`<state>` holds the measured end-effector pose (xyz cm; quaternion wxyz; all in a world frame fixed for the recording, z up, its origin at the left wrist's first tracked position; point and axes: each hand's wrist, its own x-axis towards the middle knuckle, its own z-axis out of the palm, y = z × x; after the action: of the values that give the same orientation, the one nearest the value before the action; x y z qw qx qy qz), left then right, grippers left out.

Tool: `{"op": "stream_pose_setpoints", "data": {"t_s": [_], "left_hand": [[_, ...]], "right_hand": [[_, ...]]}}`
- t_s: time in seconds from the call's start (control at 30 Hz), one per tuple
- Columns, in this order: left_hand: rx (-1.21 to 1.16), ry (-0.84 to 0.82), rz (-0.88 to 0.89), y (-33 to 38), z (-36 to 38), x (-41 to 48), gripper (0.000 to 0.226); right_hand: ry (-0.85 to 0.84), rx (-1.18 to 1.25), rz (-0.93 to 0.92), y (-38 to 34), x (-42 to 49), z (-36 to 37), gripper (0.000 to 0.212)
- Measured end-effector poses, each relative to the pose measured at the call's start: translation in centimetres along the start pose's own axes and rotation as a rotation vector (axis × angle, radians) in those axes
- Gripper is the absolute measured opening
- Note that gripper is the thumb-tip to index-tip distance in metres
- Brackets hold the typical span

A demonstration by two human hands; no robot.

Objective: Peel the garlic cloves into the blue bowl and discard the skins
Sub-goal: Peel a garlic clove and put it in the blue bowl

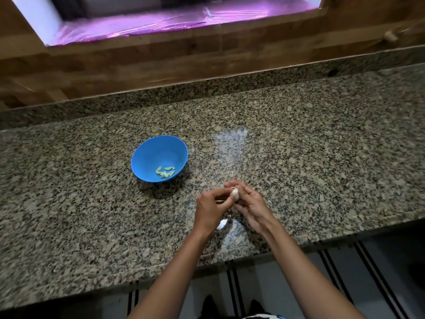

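Both bare forearms stretched forward, left hand [210, 209] and right hand [250, 207] meeting, fingertips pinching one garlic clove [235, 193]

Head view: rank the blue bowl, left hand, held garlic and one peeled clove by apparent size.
1. blue bowl
2. left hand, though nearer the camera
3. held garlic and a peeled clove: they look alike, and fingers hide part of the garlic, so unranked

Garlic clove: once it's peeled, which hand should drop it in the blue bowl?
Probably left. The left hand and right hand both pinch the garlic clove, but the blue bowl sits to their left, nearer the left hand; the right hand would cross over.
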<state>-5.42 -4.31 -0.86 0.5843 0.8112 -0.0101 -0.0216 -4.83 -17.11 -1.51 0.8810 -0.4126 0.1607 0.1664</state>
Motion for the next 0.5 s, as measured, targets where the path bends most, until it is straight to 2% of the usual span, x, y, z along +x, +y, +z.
{"op": "stream_pose_setpoints", "data": {"t_s": [0.37,0.5], "left_hand": [[0.035,-0.041,-0.003,0.18,-0.7,-0.14,0.023],[0.163,-0.009,0.062,0.42,-0.2,-0.19,0.022]], "right_hand": [[-0.022,0.068,0.032,0.35,-0.26,0.04,0.024],[0.001,0.116,0.026,0.64,-0.25,0.35,0.021]]}}
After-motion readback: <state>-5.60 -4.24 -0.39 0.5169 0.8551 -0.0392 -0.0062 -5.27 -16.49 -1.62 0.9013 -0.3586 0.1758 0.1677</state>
